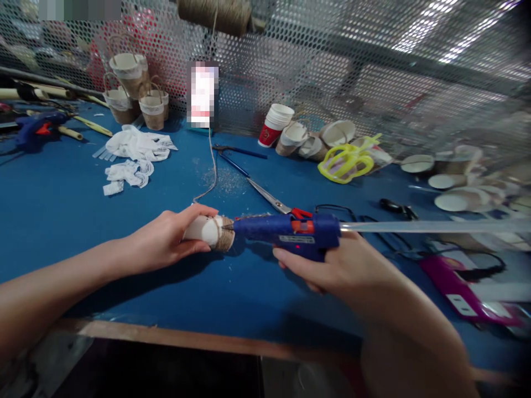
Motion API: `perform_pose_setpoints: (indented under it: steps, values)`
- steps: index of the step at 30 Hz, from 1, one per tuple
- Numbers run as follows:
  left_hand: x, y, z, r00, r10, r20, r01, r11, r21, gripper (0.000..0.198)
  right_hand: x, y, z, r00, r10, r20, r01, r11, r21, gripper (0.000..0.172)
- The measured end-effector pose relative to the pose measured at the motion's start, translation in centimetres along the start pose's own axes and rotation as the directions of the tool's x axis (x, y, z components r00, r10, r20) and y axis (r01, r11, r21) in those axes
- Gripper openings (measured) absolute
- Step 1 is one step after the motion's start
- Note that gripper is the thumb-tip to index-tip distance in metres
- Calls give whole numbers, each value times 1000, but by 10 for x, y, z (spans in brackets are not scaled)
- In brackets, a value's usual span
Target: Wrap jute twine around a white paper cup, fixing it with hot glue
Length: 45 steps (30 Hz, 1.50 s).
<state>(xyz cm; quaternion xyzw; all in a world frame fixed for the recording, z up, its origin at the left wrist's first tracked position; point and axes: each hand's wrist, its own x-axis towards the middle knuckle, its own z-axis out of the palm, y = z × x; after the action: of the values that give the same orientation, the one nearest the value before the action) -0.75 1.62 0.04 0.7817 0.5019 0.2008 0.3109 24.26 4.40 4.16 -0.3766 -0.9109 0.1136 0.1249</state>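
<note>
My left hand (166, 240) is wrapped round a white paper cup (204, 229) lying on its side, with brown twine wound around its bottom end (226, 233). A strand of twine (213, 166) runs from the cup up to a spool at the top. My right hand (332, 265) grips a blue hot glue gun (290, 232) with a clear glue stick (415, 226) sticking out behind. The gun's nozzle touches the twine-wrapped end of the cup. Both hands hover just above the blue table (62, 210).
Scissors (265, 196) lie behind the gun. Finished twine baskets (133, 91) and white lace scraps (135, 149) sit at the back left beside another blue glue gun (35, 130). Stacked and toppled paper cups (298, 135), a yellow plastic object (346, 160) and a pink device (464, 287) are at the right.
</note>
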Motion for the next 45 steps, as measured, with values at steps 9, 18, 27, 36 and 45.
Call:
perform_pose_setpoints:
  steps: [9, 18, 27, 36, 45]
  values:
    - [1, -1, 2, 1000, -7, -29, 7, 1000, 7, 42, 14, -16, -2, 890, 410, 200, -456, 815, 357, 23]
    - [0, 2, -1, 1000, 7, -3, -7, 998, 55, 42, 24, 11, -3, 884, 447, 136, -438, 691, 575, 22]
    - [-2, 3, 0, 998, 65, -20, -63, 996, 69, 39, 58, 73, 10, 688, 726, 17, -641, 596, 482, 22]
    - [-1, -4, 8, 992, 46, -121, -47, 999, 2, 53, 81, 97, 24, 592, 805, -33, -793, 589, 156, 29]
    - [-4, -1, 9, 981, 93, -173, -97, 995, -10, 60, 78, 47, 18, 742, 649, -170, -646, 759, 76, 38]
